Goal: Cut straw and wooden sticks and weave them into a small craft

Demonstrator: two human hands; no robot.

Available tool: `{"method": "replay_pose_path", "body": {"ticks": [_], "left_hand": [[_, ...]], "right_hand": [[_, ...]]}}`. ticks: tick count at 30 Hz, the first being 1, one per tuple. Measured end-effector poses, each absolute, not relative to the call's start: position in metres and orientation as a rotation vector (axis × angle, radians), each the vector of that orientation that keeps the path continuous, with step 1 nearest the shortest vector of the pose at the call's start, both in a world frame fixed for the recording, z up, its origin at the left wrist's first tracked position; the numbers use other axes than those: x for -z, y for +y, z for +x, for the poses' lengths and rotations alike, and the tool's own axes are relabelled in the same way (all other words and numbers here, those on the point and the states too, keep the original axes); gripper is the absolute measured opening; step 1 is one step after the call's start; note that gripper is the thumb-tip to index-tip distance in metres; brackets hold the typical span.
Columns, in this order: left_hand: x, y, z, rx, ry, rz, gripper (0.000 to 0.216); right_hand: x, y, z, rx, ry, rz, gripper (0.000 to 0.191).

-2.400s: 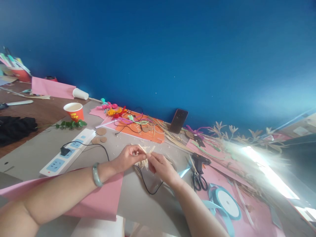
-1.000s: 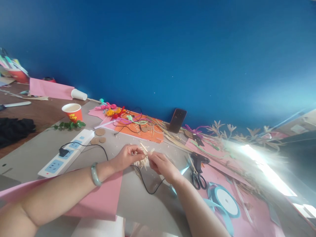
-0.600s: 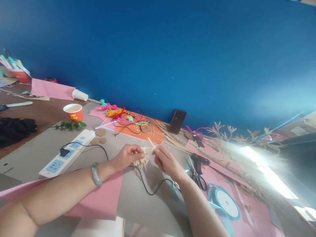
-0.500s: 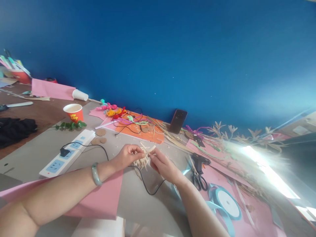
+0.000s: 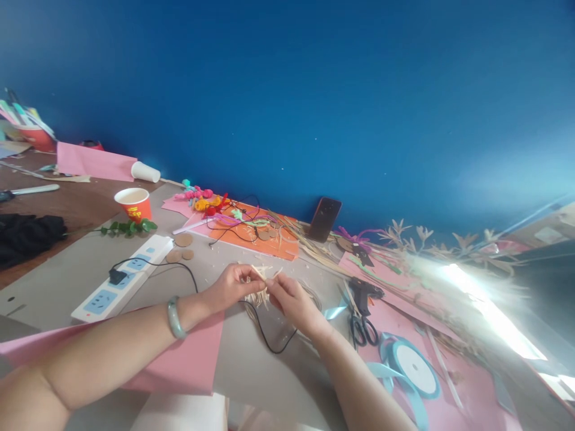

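My left hand (image 5: 236,285) pinches a pale, straw-like strip (image 5: 258,273) between thumb and fingers. Close against it, my right hand (image 5: 294,302) is closed at the same spot, with a short pale end sticking up above its fingers. Whether both hands grip one strip or two, I cannot tell. Just under the fingertips lies a heap of cut pale strips (image 5: 259,297), partly hidden by the hands. A black cable (image 5: 269,347) loops on the table below my hands.
A white power strip (image 5: 121,281) and a red paper cup (image 5: 133,205) stand on the left. To the right lie a glue gun (image 5: 365,293), black-handled scissors (image 5: 365,330) and a blue ribbon roll (image 5: 415,368). A phone (image 5: 324,219) leans against the blue wall.
My right hand has shifted slightly right and down, its fingers now meeting the left fingertips. The strip that pointed up to the right now shows as two short ends.
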State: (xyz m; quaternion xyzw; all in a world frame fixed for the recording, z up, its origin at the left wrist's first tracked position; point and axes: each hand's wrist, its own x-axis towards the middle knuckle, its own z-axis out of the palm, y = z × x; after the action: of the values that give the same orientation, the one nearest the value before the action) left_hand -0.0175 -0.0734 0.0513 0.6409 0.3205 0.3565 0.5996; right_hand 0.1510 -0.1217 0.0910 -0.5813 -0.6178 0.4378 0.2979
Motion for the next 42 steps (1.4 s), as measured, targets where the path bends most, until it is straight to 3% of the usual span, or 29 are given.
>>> {"method": "replay_pose_path", "body": {"ticks": [10,16,23,33,38,42], "left_hand": [[-0.051,-0.07,-0.019,-0.857,0.729,1.474,0.027],[-0.05,-0.071,-0.017,-0.87,0.711,1.38,0.028],[-0.056,-0.073,-0.017,-0.862,0.706,1.335,0.025],[-0.052,-0.074,-0.016,-0.851,0.763,1.391,0.027],[-0.051,-0.073,-0.016,-0.836,0.751,1.437,0.027],[-0.052,-0.071,-0.017,-0.86,0.716,1.479,0.026]], "right_hand": [[-0.101,-0.118,0.165,-1.533,-1.194,-1.38,0.036],[-0.105,-0.112,0.178,-1.353,-1.091,-1.404,0.032],[-0.096,-0.12,0.159,-1.069,-1.699,-1.538,0.022],[-0.096,-0.123,0.149,-0.948,-1.749,-1.559,0.03],[-0.095,-0.121,0.15,-1.058,-1.693,-1.562,0.033],[-0.094,-0.119,0.151,-1.326,-1.519,-1.499,0.036]]}}
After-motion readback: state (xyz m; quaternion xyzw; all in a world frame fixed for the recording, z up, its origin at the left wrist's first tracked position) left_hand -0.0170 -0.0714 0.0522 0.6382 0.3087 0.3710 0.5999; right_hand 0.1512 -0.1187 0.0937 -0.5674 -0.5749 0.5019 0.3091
